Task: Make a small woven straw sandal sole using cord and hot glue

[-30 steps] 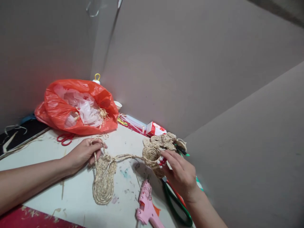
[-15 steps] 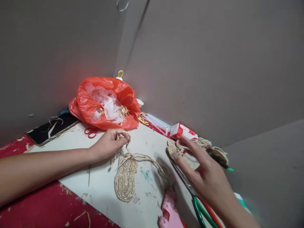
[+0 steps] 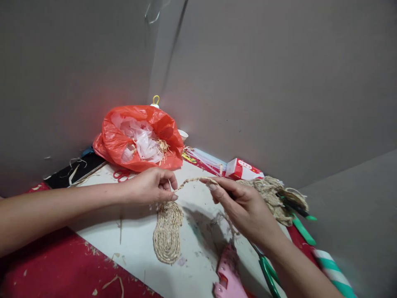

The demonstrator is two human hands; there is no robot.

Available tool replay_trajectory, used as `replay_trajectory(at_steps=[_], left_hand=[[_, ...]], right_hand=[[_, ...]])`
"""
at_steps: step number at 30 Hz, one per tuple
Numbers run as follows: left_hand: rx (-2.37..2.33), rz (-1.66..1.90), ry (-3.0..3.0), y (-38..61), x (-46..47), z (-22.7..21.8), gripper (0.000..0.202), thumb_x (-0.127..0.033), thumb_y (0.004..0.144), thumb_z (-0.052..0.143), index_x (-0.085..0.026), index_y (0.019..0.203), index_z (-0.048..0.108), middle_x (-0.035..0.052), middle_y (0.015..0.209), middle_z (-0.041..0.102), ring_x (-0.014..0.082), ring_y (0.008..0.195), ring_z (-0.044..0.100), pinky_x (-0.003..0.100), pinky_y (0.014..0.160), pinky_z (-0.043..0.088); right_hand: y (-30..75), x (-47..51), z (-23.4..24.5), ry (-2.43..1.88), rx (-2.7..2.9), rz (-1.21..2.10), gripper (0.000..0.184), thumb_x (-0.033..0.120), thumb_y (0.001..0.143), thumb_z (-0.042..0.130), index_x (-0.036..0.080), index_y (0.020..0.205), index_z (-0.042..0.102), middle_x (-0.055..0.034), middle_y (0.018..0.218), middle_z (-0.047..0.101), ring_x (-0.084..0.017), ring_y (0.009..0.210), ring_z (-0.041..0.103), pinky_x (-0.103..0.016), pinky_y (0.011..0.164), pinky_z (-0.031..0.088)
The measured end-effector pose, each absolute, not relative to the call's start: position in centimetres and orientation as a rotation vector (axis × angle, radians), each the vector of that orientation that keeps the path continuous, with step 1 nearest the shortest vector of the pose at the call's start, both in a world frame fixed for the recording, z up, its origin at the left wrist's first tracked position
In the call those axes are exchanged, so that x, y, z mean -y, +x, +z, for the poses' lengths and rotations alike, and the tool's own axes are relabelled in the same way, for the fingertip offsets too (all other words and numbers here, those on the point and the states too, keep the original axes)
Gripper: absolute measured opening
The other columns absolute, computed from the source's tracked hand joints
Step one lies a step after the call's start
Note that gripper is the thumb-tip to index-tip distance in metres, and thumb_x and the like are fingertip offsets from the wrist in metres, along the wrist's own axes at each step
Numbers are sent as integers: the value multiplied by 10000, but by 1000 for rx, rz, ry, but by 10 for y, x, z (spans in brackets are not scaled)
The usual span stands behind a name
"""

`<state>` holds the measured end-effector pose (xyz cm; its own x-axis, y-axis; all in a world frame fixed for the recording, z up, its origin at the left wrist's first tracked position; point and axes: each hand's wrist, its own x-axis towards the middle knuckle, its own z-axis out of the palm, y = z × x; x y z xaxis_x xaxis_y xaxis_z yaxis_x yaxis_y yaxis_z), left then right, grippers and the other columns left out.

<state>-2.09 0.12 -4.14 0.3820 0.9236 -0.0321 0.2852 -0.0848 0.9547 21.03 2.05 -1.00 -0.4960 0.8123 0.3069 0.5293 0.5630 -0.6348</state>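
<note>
A braided straw cord (image 3: 192, 180) stretches between my two hands. My left hand (image 3: 156, 185) pinches one part of it, just above the far end of a coiled straw sole (image 3: 168, 236). With thumb and forefinger, my right hand (image 3: 237, 200) grips the cord farther right. The sole lies flat on the white board, shaped like a small shoe sole; its far end is partly hidden by my left fingers. Below my right hand, more cord hangs down near a pink glue gun (image 3: 228, 275). Green-handled scissors (image 3: 268, 273) lie partly under my right forearm.
An orange plastic bag (image 3: 139, 136) with white plastic and straw scraps stands at the back. Small red scissors (image 3: 121, 175) and a dark phone-like slab (image 3: 74, 170) lie to the left. A red-and-white box (image 3: 245, 169) and a straw bundle (image 3: 273, 190) sit at right, by grey walls.
My right hand, open over the tools at right before, has come left and closed on the cord, now drawn out between both hands. My left hand has shifted slightly right and down.
</note>
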Motion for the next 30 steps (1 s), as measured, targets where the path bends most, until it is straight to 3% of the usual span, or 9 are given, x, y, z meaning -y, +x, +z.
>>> replay_trajectory(at_steps=[6, 9, 12, 15, 18, 20, 23, 27, 30], left_hand=[[-1133, 709, 1664, -22, -10, -62, 95, -238, 758, 596, -173, 692, 617, 11, 623, 623, 108, 543, 508, 224, 519, 345], [-1110, 692, 1544, -19, -14, -63, 117, -266, 776, 589, -174, 704, 598, 34, 635, 646, 104, 500, 493, 228, 494, 339], [-1070, 693, 1508, -16, -18, -66, 112, -267, 779, 588, -176, 715, 598, 31, 618, 636, 103, 475, 470, 233, 477, 324], [-1080, 711, 1632, -13, -16, -68, 101, -213, 775, 569, -179, 685, 600, 6, 591, 598, 113, 513, 475, 237, 502, 328], [-1071, 758, 1756, -9, -12, -68, 99, -162, 756, 569, -178, 668, 611, -5, 621, 582, 127, 591, 497, 247, 574, 371], [-1042, 775, 1755, -8, -9, -65, 77, -150, 739, 586, -177, 681, 629, -12, 634, 582, 127, 605, 500, 250, 596, 382], [-972, 771, 1595, -11, -9, -62, 14, -163, 727, 631, -173, 730, 640, -26, 628, 572, 108, 573, 487, 237, 567, 377], [-903, 689, 1323, -17, -11, -63, 100, -231, 735, 681, -152, 776, 636, -7, 633, 606, 96, 530, 507, 238, 538, 410], [-872, 659, 1193, -16, -10, -65, 124, -235, 729, 707, -152, 775, 627, -18, 591, 604, 92, 517, 541, 241, 556, 430]], right_hand=[[245, -52, -32, -1062, 2583, -118, 330, 309, 937, 433, 190, 1061, 715, -93, 817, 761, -220, 679, 707, -294, 570, 516], [259, -66, -46, -1080, 2681, -190, 343, 303, 939, 423, 185, 1100, 701, -103, 822, 751, -238, 680, 706, -329, 584, 535], [259, -62, -50, -1060, 2723, -190, 445, 354, 885, 508, 117, 1253, 592, -177, 1058, 713, -311, 923, 684, -425, 741, 557], [235, -40, -41, -942, 2602, -392, 643, 386, 844, 565, 42, 1371, 430, -257, 1337, 537, -394, 1198, 518, -557, 946, 447], [201, -17, -38, -706, 2626, -535, 513, 124, 872, 467, 27, 1372, 409, -256, 1350, 528, -358, 1264, 466, -567, 1062, 317], [185, -12, -44, -670, 2731, -448, 511, 15, 830, 414, -4, 1340, 431, -261, 1241, 609, -348, 1169, 554, -571, 1028, 359], [181, -15, -58, -767, 2781, -60, 407, 85, 883, 412, 40, 1278, 501, -156, 853, 720, -283, 799, 676, -478, 781, 542], [191, -19, -64, -748, 2619, 442, 266, 189, 942, 430, 207, 1147, 598, -81, 935, 732, -210, 819, 695, -323, 722, 559], [194, -17, -62, -751, 2546, 567, 261, 207, 955, 408, 229, 972, 668, -58, 856, 747, -181, 715, 698, -286, 652, 540]])
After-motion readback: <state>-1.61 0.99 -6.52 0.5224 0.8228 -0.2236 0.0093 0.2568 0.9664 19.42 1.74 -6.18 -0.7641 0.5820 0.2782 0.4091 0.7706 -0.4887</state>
